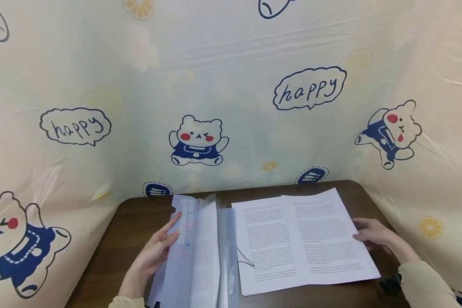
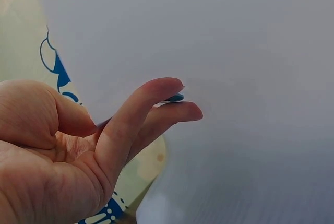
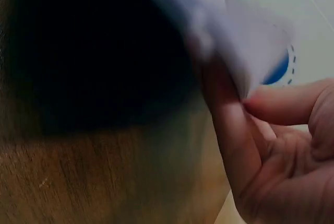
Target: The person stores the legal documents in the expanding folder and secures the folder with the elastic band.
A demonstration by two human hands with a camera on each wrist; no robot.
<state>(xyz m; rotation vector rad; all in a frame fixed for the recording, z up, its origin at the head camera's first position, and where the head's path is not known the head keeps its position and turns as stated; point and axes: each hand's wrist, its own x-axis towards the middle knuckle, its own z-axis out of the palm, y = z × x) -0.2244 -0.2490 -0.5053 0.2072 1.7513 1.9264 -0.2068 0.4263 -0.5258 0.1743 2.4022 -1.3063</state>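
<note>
A translucent blue folder [image 1: 182, 265] with pale lettering stands partly open at the left of the table, white sheets [image 1: 207, 256] inside it. My left hand [image 1: 155, 248] grips the folder's cover at its left side, thumb on the front and fingers behind. In the left wrist view, the left hand [image 2: 104, 135] has its fingers against a pale, broad surface. To the right lie printed pages [image 1: 325, 235], spread side by side. My right hand [image 1: 377, 235] pinches their right edge. In the right wrist view, the right hand [image 3: 276, 145] holds the paper edge [image 3: 237, 72] between thumb and finger, lifted off the wood.
A dark wooden table [image 1: 111, 239] bears everything. A thin looped cord [image 1: 246, 258] sticks out from the folder's right side over the pages. Behind and at both sides hangs a pale curtain [image 1: 238, 141] with printed bears and the word "happy".
</note>
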